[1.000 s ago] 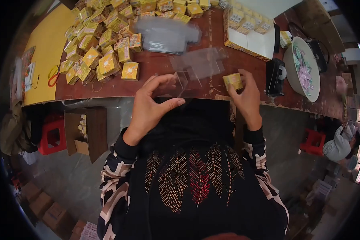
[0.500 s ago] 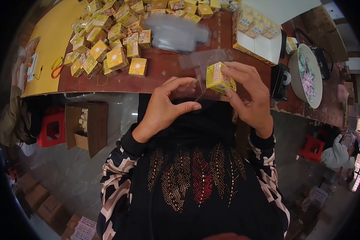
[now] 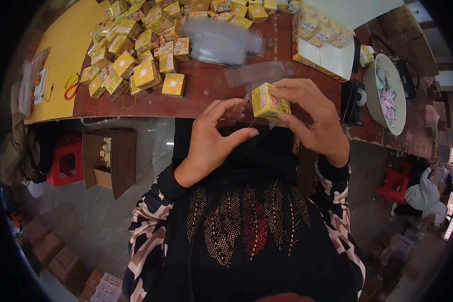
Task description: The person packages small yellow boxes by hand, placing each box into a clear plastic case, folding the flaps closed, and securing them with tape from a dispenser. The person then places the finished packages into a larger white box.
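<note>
My right hand point(image 3: 317, 118) grips a small yellow printed box point(image 3: 268, 104) between thumb and fingertips, just past the table's front edge. Facing it, my left hand point(image 3: 206, 138) has its thumb and fingers curved around the sides of a thin clear plastic sleeve point(image 3: 252, 122). The near end of the box overlaps the sleeve's opening in this view. Behind the hands lie a few flat clear sleeves point(image 3: 256, 74) and a thicker stack of them point(image 3: 219, 48). One yellow box point(image 3: 173, 85) with a white starburst stands left of the hands, at the front of a large pile point(image 3: 146, 43).
An open display carton point(image 3: 319, 55) with small boxes inside stands back right. Beside it are a black tape dispenser point(image 3: 355, 103) and a pale bowl point(image 3: 396, 103) of wrapped pieces. Scissors point(image 3: 71, 86) lie left. Below are a cardboard box point(image 3: 118, 161) and a red stool point(image 3: 65, 158).
The yellow box has moved left toward my left hand and now overlaps the clear sleeve. My right hand has travelled with it; the left has shifted slightly right.
</note>
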`<state>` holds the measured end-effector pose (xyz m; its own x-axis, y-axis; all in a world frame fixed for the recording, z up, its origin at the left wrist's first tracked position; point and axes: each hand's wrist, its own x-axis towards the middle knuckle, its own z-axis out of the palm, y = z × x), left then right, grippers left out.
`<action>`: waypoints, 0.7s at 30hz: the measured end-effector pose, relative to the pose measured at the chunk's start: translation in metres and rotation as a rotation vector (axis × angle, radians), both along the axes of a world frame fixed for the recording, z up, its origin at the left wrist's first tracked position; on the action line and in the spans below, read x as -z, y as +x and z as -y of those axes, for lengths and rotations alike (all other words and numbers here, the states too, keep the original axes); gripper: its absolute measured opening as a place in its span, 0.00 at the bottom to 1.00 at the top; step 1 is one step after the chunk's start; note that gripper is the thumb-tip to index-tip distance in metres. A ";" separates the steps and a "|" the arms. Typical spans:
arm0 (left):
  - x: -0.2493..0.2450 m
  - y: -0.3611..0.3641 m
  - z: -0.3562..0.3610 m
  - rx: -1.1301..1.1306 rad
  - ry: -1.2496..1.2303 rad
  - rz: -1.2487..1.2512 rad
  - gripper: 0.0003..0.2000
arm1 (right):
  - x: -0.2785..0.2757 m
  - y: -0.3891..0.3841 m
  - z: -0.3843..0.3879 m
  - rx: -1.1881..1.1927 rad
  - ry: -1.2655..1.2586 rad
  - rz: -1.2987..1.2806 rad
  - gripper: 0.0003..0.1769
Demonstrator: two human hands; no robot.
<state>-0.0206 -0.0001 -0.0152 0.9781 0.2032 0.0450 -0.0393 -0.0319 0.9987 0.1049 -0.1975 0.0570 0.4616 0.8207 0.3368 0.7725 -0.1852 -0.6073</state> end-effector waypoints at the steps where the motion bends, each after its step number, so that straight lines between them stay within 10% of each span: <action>1: 0.000 0.000 0.000 -0.001 0.003 0.002 0.27 | -0.002 0.000 0.000 -0.006 -0.007 0.024 0.22; 15: 0.000 0.002 0.005 0.099 -0.351 0.010 0.32 | 0.032 0.000 -0.005 0.021 0.088 0.044 0.17; 21: -0.003 0.001 0.008 0.120 -0.302 0.021 0.35 | 0.054 -0.025 -0.008 0.259 0.384 -0.348 0.31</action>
